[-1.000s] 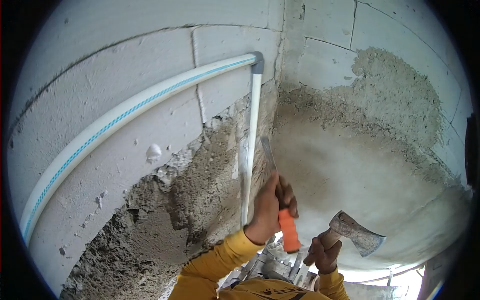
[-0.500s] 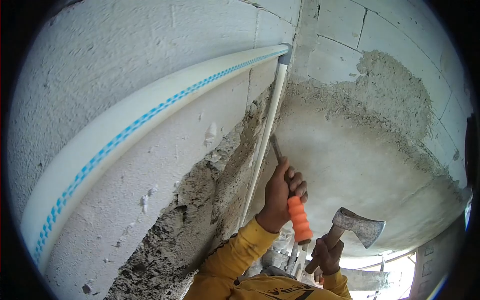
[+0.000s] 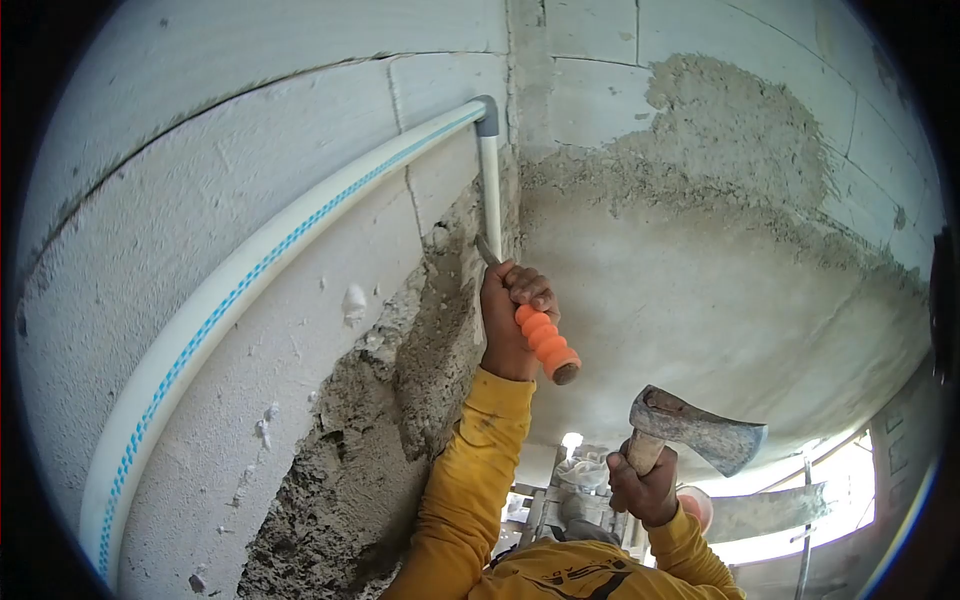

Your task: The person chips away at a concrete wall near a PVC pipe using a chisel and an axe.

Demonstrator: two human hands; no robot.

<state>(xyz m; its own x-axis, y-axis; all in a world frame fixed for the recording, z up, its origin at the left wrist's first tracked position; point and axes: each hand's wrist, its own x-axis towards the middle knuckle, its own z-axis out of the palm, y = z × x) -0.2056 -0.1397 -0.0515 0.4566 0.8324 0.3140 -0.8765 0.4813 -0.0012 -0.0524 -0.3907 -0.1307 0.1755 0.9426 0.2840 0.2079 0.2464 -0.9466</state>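
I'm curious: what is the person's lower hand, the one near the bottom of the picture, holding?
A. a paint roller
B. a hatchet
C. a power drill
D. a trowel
B: the right hand is closed round the wooden handle of a hatchet, while the left hand holds an orange-handled chisel up by the white pipe.

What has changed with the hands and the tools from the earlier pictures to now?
The left hand carried the chisel up along the vertical pipe, nearer the grey elbow. Nothing was taken up or released. The right hand still holds the hatchet low, away from the chisel.
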